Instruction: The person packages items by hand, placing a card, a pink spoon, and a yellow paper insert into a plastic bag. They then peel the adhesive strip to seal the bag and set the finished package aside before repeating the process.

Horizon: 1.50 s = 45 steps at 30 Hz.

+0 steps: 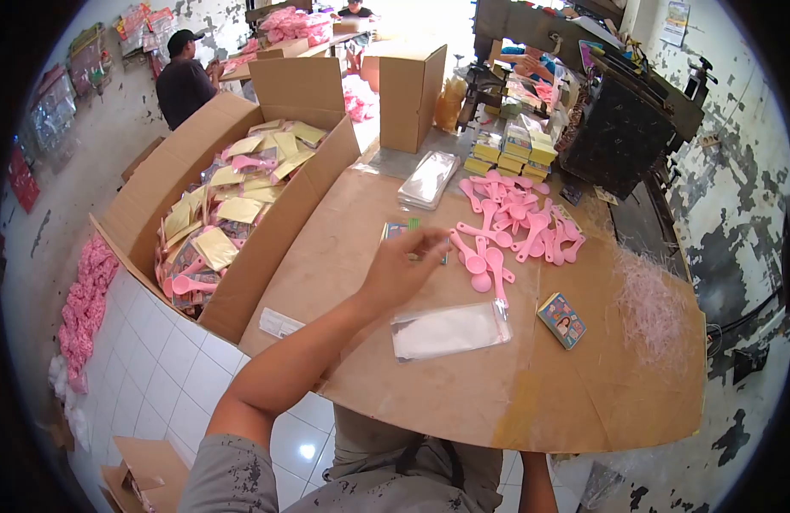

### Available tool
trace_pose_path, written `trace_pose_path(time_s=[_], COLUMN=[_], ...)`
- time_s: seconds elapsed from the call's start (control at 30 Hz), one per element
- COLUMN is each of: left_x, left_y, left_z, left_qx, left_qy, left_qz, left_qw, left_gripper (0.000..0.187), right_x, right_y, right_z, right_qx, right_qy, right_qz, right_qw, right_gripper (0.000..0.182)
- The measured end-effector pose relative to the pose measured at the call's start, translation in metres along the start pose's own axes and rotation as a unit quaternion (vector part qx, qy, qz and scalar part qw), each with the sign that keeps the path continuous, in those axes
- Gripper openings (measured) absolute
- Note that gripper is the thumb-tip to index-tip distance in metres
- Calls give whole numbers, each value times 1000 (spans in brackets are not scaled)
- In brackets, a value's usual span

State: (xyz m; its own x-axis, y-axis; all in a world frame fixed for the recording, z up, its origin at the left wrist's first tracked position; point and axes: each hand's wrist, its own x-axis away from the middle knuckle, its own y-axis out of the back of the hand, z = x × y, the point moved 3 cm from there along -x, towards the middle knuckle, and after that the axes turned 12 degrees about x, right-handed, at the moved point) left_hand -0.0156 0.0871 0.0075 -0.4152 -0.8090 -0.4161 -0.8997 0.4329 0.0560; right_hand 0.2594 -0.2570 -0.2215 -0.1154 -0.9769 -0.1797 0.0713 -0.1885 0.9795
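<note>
My left hand (408,263) is over the cardboard-covered table, fingers bent, above a small printed card (395,229) that it partly covers. Whether its fingertips hold anything is too small to tell. Just right of it lies a pile of pink plastic scoops (519,214). Nearer to me is a stack of clear plastic bags (450,332), with a stack of printed cards (562,321) to its right. My right hand is hidden below the table edge; only the forearm shows.
A large open carton (279,231) of filled packets stands left. Behind are more clear bags (429,179), card stacks (514,150), an upright box (403,98) and a black machine (621,128). Plastic shreds (653,308) lie right. Other people are at the back.
</note>
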Motion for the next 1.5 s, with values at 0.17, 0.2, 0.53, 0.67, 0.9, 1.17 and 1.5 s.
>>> trace_pose_path(time_s=[0.17,0.2,0.53,0.67,0.9,1.17,1.5], left_x=[-1,-3,-2,2,3,3,10], left_y=[9,13,13,8,9,11,-6], left_z=[5,6,12,7,7,9,2], left_qx=[-44,-33,-42,-46,-43,-57,-119], left_qy=[-27,-2,-14,-68,-76,-85,-51], left_qz=[-23,-34,-7,11,30,27,89], left_qw=[998,999,999,997,996,994,988], left_gripper=[23,23,25,27,28,28,26], right_x=[-27,-29,-3,-7,-75,-131,-102], right_y=[-27,-27,51,148,173,16,-24], right_z=[-16,-16,36,77,67,20,5], right_qx=[26,23,-159,-299,-236,2,3], right_qy=[-68,-71,-47,43,23,-51,-78], right_qz=[46,46,171,327,113,27,30], right_qw=[996,996,971,895,965,998,997], right_gripper=[29,29,31,31,33,34,36])
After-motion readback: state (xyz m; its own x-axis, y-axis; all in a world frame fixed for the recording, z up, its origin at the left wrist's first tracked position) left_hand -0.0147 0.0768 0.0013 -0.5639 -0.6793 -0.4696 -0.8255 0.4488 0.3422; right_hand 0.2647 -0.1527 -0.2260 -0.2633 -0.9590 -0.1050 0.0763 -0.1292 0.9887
